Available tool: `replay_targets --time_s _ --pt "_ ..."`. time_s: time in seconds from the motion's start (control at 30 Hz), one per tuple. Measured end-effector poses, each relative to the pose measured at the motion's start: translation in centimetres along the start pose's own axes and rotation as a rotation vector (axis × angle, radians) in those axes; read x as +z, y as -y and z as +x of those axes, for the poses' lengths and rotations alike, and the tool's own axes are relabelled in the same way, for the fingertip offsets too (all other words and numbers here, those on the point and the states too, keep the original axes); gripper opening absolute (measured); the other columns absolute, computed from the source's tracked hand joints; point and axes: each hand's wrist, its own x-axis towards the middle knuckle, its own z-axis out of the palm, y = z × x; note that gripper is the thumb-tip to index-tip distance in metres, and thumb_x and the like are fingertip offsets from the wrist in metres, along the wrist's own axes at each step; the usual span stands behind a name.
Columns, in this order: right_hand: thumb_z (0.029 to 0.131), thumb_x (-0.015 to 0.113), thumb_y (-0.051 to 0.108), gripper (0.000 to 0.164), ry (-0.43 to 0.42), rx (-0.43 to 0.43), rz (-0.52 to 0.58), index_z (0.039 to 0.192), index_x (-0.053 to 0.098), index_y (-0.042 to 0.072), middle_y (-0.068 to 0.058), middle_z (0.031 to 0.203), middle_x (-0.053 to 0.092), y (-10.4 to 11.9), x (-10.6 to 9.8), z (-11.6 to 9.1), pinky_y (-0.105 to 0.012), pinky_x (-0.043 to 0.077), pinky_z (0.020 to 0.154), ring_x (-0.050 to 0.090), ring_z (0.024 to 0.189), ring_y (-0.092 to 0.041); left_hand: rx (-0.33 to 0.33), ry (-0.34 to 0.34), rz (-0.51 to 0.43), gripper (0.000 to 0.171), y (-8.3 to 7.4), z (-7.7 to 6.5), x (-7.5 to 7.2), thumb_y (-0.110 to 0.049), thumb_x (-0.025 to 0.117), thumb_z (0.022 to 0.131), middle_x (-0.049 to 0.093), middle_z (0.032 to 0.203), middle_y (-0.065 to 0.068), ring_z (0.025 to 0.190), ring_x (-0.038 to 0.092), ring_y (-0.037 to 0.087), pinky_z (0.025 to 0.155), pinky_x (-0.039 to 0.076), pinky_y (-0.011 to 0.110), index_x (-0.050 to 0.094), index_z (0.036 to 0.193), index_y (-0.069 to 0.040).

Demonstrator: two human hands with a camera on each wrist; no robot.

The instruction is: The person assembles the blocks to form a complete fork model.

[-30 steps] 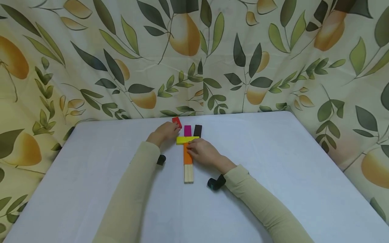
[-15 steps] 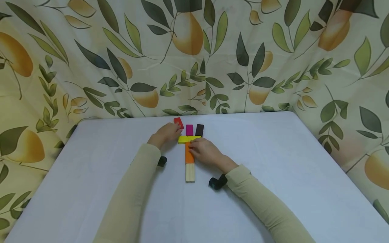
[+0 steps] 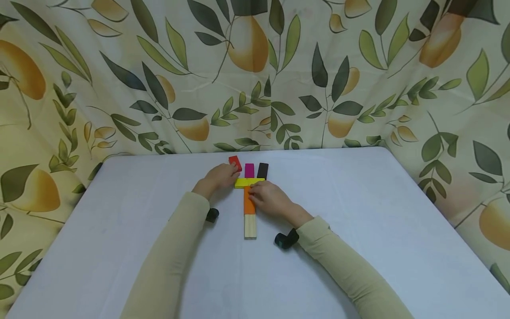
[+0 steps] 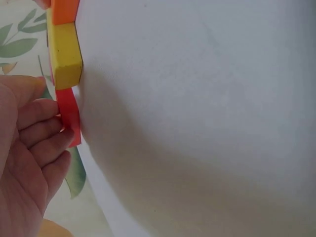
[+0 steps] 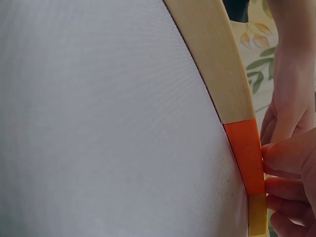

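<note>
On the white table, a red wooden block [image 3: 235, 162] lies slightly slanted at the far left of a block layout. My left hand [image 3: 221, 176] holds it with the fingertips; in the left wrist view, bent fingers [image 4: 53, 146] touch the red block [image 4: 69, 116]. My right hand [image 3: 275, 200] rests its fingertips on the orange block [image 3: 249, 204], near the yellow crosswise block [image 3: 243, 183]. In the right wrist view, a thumb [image 5: 286, 155] touches the orange block [image 5: 246, 155]. A magenta block [image 3: 249, 170] and a black block [image 3: 262, 170] stand beyond the yellow one.
A plain wood block [image 3: 250, 227] continues the orange one toward me. Behind the table's far edge hangs a leaf-and-fruit patterned cloth [image 3: 159, 106]. Black wrist cameras sit under both sleeves; the right camera [image 3: 286, 239] is close to the table surface.
The red block has shifted slightly toward me, relative to the magenta block, along with my left hand. My right hand stays at the orange block. The head view has drifted a little.
</note>
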Motion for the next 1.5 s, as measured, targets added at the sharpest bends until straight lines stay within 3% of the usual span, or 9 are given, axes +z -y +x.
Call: replay_targets --time_s 0.67,0.93,1.07,1.2,1.5 --pt "0.089 0.062 0.020 0.026 -0.007 -0.006 0.007 0.110 0.068 0.005 -0.008 0.110 0.064 0.2 -0.2 0.0 -0.033 0.044 0.092 0.057 0.104 -0.020 0.013 -0.013 0.049 0.052 -0.2 -1.0 0.4 -0.036 0.043 0.097 0.034 0.144 0.010 0.131 0.032 0.026 0.105 0.027 0.041 0.040 0.139 -0.007" --pt "0.089 0.062 0.020 0.026 -0.007 -0.006 0.005 0.109 0.068 0.005 -0.008 0.110 0.064 0.0 -0.1 0.0 -0.033 0.044 0.092 0.057 0.103 -0.020 0.034 -0.105 -0.012 0.038 -0.3 -1.3 -0.5 -0.032 0.048 0.096 0.059 0.119 0.007 0.106 0.051 0.024 0.097 0.038 0.039 0.057 0.126 -0.010" --pt "0.089 0.062 0.020 0.026 0.000 0.000 0.017 0.109 0.068 0.005 -0.007 0.109 0.064 0.0 0.0 0.0 -0.033 0.044 0.092 0.057 0.103 -0.020 0.012 -0.139 -0.089 0.041 -0.2 -0.8 -1.0 -0.027 0.047 0.097 0.049 0.133 0.010 0.117 0.046 0.027 0.101 0.034 0.040 0.051 0.131 -0.005" --pt "0.088 0.062 0.019 0.026 0.001 0.001 0.027 0.109 0.068 0.005 -0.007 0.109 0.064 0.2 -0.1 -0.1 -0.032 0.045 0.091 0.057 0.102 -0.020 -0.025 -0.104 -0.144 0.047 0.3 -0.1 -1.1 -0.027 0.046 0.097 0.031 0.146 0.010 0.131 0.031 0.027 0.106 0.026 0.041 0.040 0.139 -0.006" --pt "0.089 0.062 0.020 0.026 0.001 0.008 0.022 0.109 0.068 0.006 -0.006 0.109 0.064 0.2 -0.3 -0.1 -0.032 0.044 0.091 0.057 0.103 -0.019 -0.028 -0.044 -0.145 0.047 1.2 1.0 -0.9 -0.026 0.045 0.098 0.029 0.147 0.009 0.133 0.027 0.027 0.107 0.022 0.041 0.037 0.141 -0.009"
